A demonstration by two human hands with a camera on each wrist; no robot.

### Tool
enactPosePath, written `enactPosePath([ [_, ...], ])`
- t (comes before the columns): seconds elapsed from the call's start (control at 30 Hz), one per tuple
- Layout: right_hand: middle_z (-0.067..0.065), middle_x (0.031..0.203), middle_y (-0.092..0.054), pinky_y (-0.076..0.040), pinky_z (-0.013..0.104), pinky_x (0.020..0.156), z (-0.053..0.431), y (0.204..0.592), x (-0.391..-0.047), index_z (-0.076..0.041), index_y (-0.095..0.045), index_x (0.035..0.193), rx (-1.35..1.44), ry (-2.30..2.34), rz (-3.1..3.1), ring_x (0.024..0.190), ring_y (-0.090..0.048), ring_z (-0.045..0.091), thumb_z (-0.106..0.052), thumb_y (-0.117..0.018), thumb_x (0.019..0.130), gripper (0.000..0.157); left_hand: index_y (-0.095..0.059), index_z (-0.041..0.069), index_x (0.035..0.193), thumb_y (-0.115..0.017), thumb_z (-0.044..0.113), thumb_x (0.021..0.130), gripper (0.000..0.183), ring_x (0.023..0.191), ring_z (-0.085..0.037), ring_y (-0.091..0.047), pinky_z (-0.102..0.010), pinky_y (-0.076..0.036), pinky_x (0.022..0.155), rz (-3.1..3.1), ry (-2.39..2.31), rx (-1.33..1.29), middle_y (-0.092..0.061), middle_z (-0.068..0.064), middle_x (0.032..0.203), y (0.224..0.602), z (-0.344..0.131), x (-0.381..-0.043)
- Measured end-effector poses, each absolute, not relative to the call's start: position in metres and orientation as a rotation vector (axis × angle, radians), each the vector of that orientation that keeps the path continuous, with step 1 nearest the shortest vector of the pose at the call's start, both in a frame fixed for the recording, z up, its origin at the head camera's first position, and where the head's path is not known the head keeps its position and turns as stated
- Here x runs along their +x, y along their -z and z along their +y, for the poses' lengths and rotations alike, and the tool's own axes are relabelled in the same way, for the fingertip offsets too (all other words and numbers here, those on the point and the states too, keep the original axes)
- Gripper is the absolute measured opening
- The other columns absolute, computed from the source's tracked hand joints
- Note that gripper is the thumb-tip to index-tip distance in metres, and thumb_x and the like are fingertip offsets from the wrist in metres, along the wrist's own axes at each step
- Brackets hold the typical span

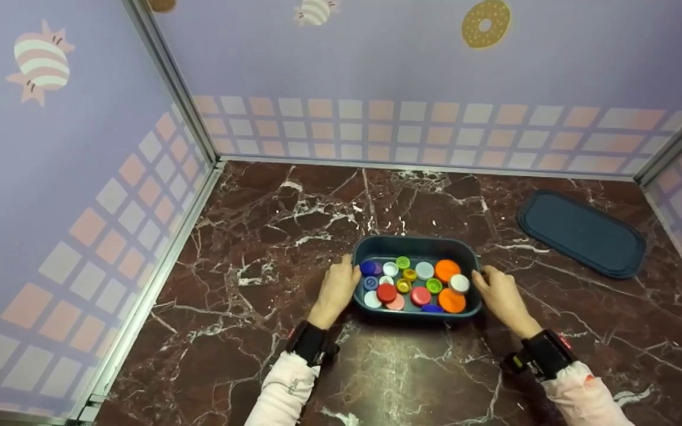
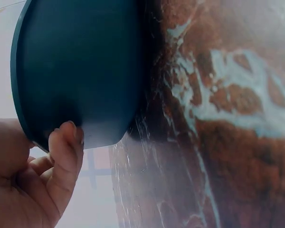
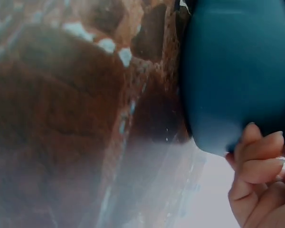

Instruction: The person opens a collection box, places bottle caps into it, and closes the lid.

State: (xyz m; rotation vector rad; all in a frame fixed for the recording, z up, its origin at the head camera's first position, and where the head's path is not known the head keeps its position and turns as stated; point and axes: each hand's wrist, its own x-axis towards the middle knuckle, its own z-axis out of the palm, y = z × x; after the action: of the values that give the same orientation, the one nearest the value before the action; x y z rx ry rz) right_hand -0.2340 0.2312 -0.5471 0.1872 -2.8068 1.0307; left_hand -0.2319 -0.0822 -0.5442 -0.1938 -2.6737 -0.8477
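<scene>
A dark blue-green rectangular box [image 1: 418, 244] with rounded corners holds several bottle caps in many colours, among them an orange cap [image 1: 447, 271], a red cap [image 1: 386, 292] and a white cap [image 1: 459, 284]. My left hand [image 1: 340, 288] grips the rim at its left end. On the opposite end my right hand [image 1: 499, 296] grips the rim. Both wrist views show curled fingers against the outer wall, the left fingers [image 2: 66, 161] below the rim and the right fingers [image 3: 259, 161] likewise. The thumbs are mostly hidden by the rim.
A matching dark blue lid [image 1: 582, 233] lies flat at the right on the brown marbled tabletop [image 1: 270, 236]. Purple panels with a pink and white checked band, such as the back wall [image 1: 376, 65], close off the table behind and at both sides.
</scene>
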Motion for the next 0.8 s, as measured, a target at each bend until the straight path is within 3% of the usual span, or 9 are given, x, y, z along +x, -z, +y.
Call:
enactPosePath([
  [0.17, 0.004, 0.064, -0.056, -0.039, 0.034, 0.051, 0.228, 0.552, -0.232, 0.0, -0.059, 0.086, 0.18, -1.046, -2.702, 0.054, -0.05, 0.019, -0.013, -0.053, 0.09, 0.015, -0.051, 0.0, 0.091, -0.059, 0.012, 0.086, 0.016, 0.058, -0.037, -0.06, -0.043, -0.044, 0.044, -2.622, 0.779, -0.225, -0.059, -0.021, 0.066, 0.536, -0.083, -0.234],
  [0.5, 0.002, 0.059, -0.044, -0.033, 0.03, 0.046, 0.223, 0.556, -0.237, -0.003, -0.052, 0.078, 0.208, -1.05, -2.66, 0.048, -0.041, 0.018, -0.013, -0.05, 0.092, 0.017, -0.055, 0.0, 0.092, -0.06, 0.014, 0.084, 0.016, 0.05, -0.034, -0.059, -0.042, -0.043, 0.04, -2.46, 0.622, -0.296, -0.059, -0.018, 0.06, 0.508, -0.082, -0.234],
  [0.8, 0.001, 0.056, -0.048, -0.034, 0.029, 0.045, 0.225, 0.542, -0.236, 0.0, -0.059, 0.08, 0.24, -1.014, -2.686, 0.046, -0.043, 0.017, -0.009, -0.053, 0.089, 0.014, -0.055, -0.001, 0.087, -0.062, 0.011, 0.082, 0.015, 0.054, -0.035, -0.06, -0.042, -0.044, 0.043, -2.547, 0.681, -0.246, -0.06, -0.019, 0.063, 0.518, -0.085, -0.235],
])
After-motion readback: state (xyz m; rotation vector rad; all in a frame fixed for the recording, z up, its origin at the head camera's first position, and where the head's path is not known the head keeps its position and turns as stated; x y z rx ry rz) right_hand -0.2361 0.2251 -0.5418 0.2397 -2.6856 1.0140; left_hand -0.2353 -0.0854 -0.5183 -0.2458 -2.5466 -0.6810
